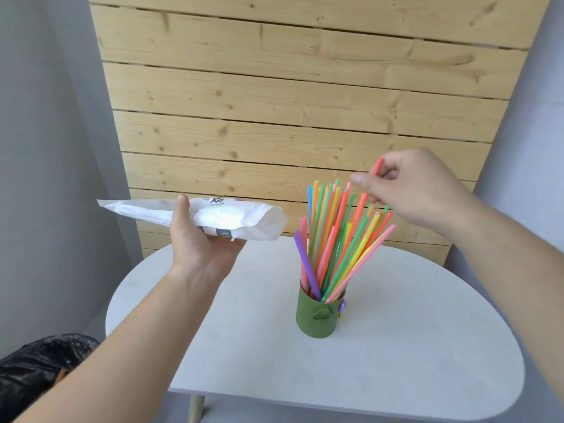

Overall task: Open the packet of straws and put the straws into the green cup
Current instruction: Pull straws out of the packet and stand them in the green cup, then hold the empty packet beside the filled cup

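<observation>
2 hands are at work. The right hand point(409, 190) hangs above the green cup point(317, 319) and a little to its right, wrist bent down and fingers curled. It pinches the top end of 1 coral straw point(378, 167), with the thumb stretched out left over the bundle. The left hand point(198, 242), up and to the left of the cup, lies palm up under the white packet point(232, 216). Its thumb is clamped on top, and the packet's open mouth faces the cup. The packet looks flat; whether any straw remains inside cannot be told.

The coloured straws point(335, 233) stand in the cup and fan out, leaning right.

The step in hand looks like settling this last straw. It would go best by steering the straw's lower end inside the rim before letting go. The hand should then lift straight up, so the fingers do not drag the leaning bundle or tip the cup.

The cup stands near the middle of the white table point(244, 346). A black bag point(39, 370) sits on the floor far left of the cup, and a wooden panel point(274, 102) rises behind it.
</observation>
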`<action>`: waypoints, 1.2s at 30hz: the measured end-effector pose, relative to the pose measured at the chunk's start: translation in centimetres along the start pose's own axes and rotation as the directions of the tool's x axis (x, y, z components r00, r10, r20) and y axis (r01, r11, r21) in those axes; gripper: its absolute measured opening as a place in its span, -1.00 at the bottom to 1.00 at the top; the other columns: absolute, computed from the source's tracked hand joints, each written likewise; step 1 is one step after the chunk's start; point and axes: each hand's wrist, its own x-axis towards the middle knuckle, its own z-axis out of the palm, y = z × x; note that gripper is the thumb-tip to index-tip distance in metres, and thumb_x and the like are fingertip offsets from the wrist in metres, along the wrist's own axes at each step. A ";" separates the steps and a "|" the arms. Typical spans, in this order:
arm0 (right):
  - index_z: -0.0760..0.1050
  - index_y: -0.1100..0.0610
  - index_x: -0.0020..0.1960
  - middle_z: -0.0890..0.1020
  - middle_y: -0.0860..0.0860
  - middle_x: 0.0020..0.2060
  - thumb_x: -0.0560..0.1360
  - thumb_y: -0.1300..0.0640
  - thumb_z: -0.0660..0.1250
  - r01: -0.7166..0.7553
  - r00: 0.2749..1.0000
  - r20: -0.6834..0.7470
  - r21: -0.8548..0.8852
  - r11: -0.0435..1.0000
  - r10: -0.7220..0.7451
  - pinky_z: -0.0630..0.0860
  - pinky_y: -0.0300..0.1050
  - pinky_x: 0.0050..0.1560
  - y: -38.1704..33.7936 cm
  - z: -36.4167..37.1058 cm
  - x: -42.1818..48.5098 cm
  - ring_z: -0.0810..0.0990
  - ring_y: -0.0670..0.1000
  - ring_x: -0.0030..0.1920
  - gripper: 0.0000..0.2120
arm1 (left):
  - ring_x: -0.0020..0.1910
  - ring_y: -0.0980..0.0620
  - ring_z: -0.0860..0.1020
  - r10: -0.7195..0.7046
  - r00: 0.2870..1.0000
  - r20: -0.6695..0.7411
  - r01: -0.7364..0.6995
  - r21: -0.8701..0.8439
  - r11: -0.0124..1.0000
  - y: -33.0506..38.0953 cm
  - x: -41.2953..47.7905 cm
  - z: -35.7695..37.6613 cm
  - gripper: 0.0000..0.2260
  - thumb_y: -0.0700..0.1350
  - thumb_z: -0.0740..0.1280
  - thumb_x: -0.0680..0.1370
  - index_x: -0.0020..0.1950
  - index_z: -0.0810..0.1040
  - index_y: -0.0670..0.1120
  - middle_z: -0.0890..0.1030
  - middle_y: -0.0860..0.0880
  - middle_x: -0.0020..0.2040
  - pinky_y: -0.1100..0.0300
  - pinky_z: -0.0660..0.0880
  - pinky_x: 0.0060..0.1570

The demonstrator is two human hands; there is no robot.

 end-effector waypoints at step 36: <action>0.56 -0.01 0.08 0.70 -0.08 -0.12 0.60 -0.17 0.19 0.109 0.983 -0.153 0.053 0.993 -0.100 0.53 -0.07 -0.05 -3.9 1.6 -2.1 0.64 -0.05 -0.09 -0.71 | 0.01 -0.19 0.65 0.007 0.994 0.108 -0.016 0.078 0.997 0.0 -0.8 0.5 -0.65 0.17 0.28 0.68 0.07 0.54 -0.13 0.63 -0.12 -0.07 -0.18 0.55 0.29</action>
